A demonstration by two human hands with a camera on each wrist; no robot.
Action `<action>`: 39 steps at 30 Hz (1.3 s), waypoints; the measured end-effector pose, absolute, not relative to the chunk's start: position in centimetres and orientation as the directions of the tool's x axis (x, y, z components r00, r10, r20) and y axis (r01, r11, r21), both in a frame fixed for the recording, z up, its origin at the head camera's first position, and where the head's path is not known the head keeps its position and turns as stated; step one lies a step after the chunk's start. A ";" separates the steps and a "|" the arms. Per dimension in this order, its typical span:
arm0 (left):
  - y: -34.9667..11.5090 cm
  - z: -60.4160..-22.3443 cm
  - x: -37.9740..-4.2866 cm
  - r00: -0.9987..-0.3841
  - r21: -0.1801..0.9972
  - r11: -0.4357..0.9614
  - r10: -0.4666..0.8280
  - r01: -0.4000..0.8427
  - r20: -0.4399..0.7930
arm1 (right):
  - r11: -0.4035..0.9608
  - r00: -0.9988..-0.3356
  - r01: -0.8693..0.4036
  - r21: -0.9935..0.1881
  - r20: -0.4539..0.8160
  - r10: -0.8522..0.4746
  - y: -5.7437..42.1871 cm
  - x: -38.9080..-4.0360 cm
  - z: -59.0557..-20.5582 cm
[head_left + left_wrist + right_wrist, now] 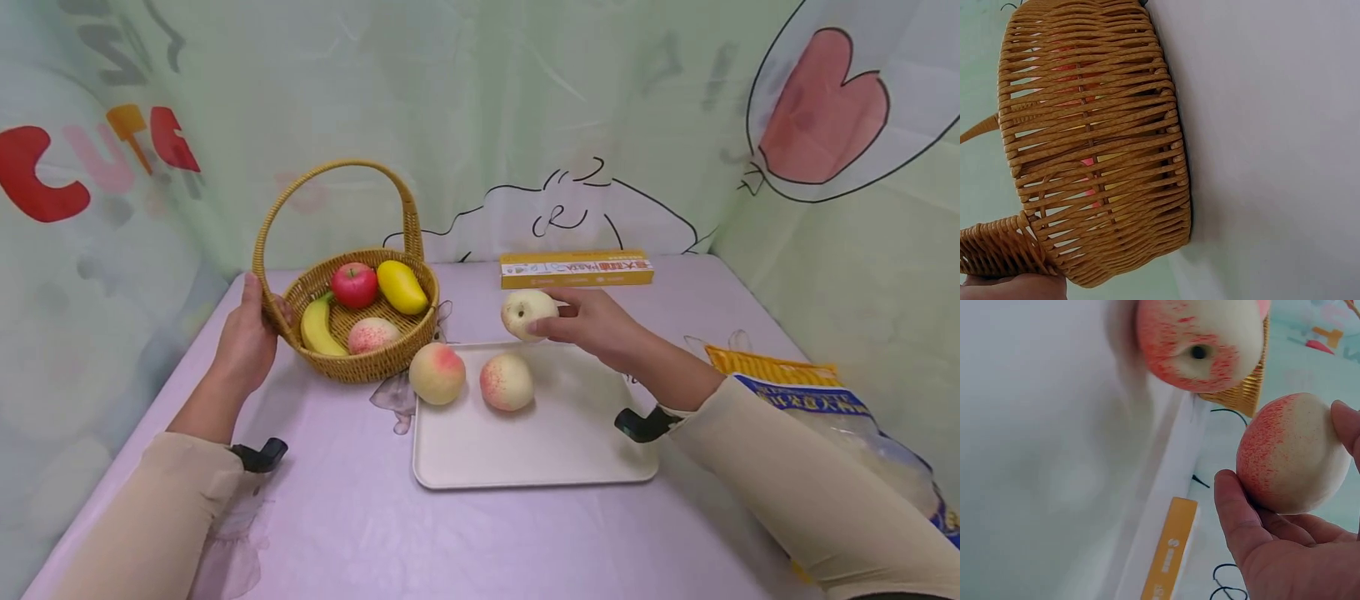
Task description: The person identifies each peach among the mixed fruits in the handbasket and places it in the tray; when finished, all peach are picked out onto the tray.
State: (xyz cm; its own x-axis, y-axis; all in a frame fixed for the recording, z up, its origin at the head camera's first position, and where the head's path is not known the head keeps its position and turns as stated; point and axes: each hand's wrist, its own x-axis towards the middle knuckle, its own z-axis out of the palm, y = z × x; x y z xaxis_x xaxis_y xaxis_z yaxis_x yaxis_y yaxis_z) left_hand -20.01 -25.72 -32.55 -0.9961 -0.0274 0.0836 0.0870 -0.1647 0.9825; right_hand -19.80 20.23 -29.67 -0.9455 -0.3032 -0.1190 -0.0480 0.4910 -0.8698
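Observation:
My left hand (251, 337) grips the wicker basket (360, 367) at the left foot of its arched handle. Inside the basket lie a red apple (355, 285), a yellow mango (402, 287), a banana (321, 326) and a pink-speckled peach (373, 335). Above the far edge of the white tray (570, 450), my right hand (592, 323) pinches a pale peach (527, 314) between thumb and fingers. In the right wrist view, this peach (1291, 456) shows a red-speckled side. Two more peaches, one blushed (437, 374) and one speckled (507, 382), sit at the tray's left part.
A yellow pasta box (576, 269) lies at the back of the table (330, 508). On the right, a blue and yellow plastic bag (847, 425) lies partly under the right forearm. Printed curtains (465, 108) enclose the table's back and sides.

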 end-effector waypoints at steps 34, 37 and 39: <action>-25.7 -32.7 -19.8 -0.995 0.983 -0.153 -0.009 0.104 0.104 | 0.731 -0.949 0.045 -0.680 -0.258 -0.182 22.1 -18.0 -32.7; -25.7 -32.7 -19.8 -0.994 0.982 -0.157 -0.009 0.106 0.106 | 0.744 -0.948 0.043 -0.667 -0.263 -0.181 22.1 -18.0 -32.5; -25.7 -32.7 -19.9 -0.994 0.983 -0.153 -0.011 0.106 0.106 | 0.746 -0.947 0.039 -0.665 -0.262 -0.184 22.1 -18.0 -32.4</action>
